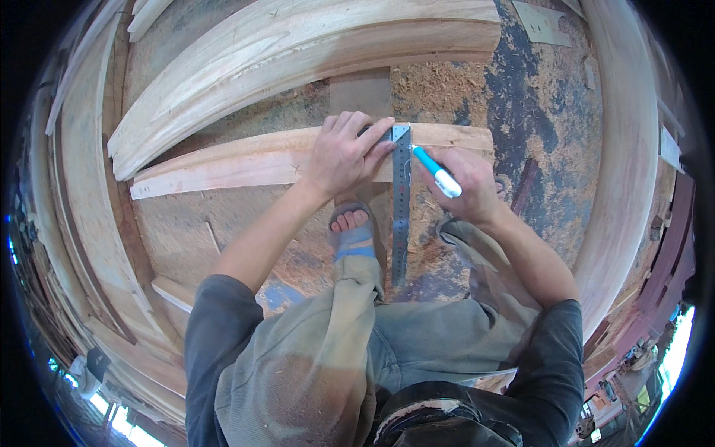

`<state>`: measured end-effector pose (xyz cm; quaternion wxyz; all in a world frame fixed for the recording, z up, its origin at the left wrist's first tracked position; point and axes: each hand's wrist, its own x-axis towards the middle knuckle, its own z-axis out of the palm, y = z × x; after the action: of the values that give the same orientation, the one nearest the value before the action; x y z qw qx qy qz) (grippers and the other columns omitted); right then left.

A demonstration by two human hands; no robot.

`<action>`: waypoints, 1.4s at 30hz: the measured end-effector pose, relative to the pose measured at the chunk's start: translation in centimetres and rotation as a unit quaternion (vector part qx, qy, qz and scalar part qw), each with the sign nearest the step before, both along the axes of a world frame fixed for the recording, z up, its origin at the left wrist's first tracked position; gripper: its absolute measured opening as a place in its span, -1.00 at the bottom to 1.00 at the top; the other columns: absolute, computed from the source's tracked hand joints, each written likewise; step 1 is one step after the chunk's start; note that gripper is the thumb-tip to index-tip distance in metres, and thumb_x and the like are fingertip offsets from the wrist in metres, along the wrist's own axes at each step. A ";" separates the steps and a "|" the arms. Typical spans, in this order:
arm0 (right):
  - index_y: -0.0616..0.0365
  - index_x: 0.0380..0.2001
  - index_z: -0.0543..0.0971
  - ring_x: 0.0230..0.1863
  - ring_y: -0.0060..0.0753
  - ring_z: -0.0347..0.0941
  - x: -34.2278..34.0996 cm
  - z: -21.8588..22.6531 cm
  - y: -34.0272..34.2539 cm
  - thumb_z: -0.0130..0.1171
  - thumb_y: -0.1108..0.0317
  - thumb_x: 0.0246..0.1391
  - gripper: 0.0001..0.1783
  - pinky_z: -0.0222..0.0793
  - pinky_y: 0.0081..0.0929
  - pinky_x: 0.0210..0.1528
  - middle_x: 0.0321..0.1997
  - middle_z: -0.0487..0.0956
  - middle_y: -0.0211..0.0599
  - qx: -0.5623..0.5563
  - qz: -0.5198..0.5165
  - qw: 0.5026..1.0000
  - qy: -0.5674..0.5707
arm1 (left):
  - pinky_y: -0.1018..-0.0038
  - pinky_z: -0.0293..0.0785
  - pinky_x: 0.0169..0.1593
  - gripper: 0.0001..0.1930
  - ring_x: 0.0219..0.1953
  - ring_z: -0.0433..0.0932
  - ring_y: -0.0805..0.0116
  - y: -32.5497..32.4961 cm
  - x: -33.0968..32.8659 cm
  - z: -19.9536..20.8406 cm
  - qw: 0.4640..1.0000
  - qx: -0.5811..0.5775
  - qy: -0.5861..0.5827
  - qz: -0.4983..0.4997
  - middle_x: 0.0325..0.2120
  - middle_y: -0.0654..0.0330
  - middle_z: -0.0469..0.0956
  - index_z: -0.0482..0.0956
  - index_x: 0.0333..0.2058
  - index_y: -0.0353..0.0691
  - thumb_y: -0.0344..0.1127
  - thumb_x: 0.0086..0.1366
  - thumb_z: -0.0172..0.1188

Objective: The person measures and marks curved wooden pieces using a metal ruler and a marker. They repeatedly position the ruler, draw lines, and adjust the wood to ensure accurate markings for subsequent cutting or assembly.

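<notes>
A curved, pale wooden piece (253,165) lies crosswise in front of me, its right end under my hands. My left hand (348,151) is closed on the short stock of a combination square (401,201), pressing it to the wood. The square's long metal blade crosses the piece and sticks out toward me. Just right of the blade, my right hand (469,182) grips a blue and white marker pen (438,171). The pen's tip rests at the blade's edge, on or very near the wood.
Beyond lies a larger stack of curved timber (298,48). A long board (625,134) runs down the right side, and more planks (82,216) line the left. Sawdust and shavings (439,89) cover the floor. My sandalled foot (353,229) is close below the workpiece.
</notes>
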<state>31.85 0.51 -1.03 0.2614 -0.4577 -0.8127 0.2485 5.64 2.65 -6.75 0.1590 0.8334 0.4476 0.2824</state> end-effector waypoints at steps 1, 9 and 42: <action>0.13 -0.11 0.75 -0.33 -0.08 0.71 0.0 -0.1 -0.1 0.51 0.33 0.20 -0.77 0.60 -0.19 -0.29 -0.33 0.73 -0.15 0.006 0.009 1.000 0.004 | 0.20 0.45 -0.01 -0.55 -0.10 0.58 0.13 0.0 0.0 0.0 1.000 0.000 0.001 0.001 -0.19 0.19 0.61 0.71 0.20 -0.08 -0.05 0.43 0.39; 0.09 -0.14 0.74 -0.46 -0.12 0.63 1.0 0.9 -2.8 0.51 0.33 0.17 -0.78 0.51 -0.16 -0.43 -0.50 0.60 -0.23 -0.031 0.075 0.997 -0.005 | 0.21 0.45 -0.04 -0.61 -0.11 0.58 0.17 0.2 0.2 -0.2 1.000 0.015 -0.002 0.010 -0.23 0.22 0.58 0.73 0.13 -0.03 -0.02 0.42 0.38; 0.09 -0.28 0.73 -0.51 -0.29 0.65 1.0 1.8 -3.4 0.49 0.21 0.25 -0.80 0.53 -0.26 -0.43 -0.51 0.66 -0.31 -0.082 0.011 0.996 0.020 | 0.20 0.45 -0.07 -0.61 -0.14 0.58 0.16 0.6 0.4 -0.4 1.000 0.018 -0.002 0.021 -0.26 0.22 0.57 0.73 0.13 0.00 -0.03 0.41 0.40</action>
<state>32.89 -2.90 0.81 0.2363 -0.4638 -0.7892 0.3260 6.05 3.24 -7.12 0.1385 0.8261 0.4594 0.2955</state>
